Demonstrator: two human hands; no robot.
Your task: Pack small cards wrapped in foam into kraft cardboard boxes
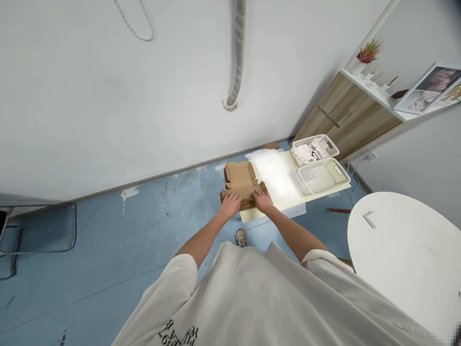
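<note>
A brown cardboard box (pixel 239 173), partly unfolded with its flaps up, lies at the left end of the low table (pixel 250 215). My left hand (pixel 231 203) grips the near left part of the cardboard, fingers bent over its edge. At the near right corner, my right hand (pixel 263 201) holds the same cardboard with its fingers curled on the flap. Other brown cardboard seems to lie beneath the box. Right of it, a bright white panel (pixel 279 175) covers the middle of the table.
At the table's right end stand a white basket (pixel 324 177) and another basket (pixel 314 150) holding small packets. A round white table (pixel 403 250) is at the right. A wooden cabinet (pixel 345 108) stands behind, and a metal-framed chair (pixel 39 230) is far left.
</note>
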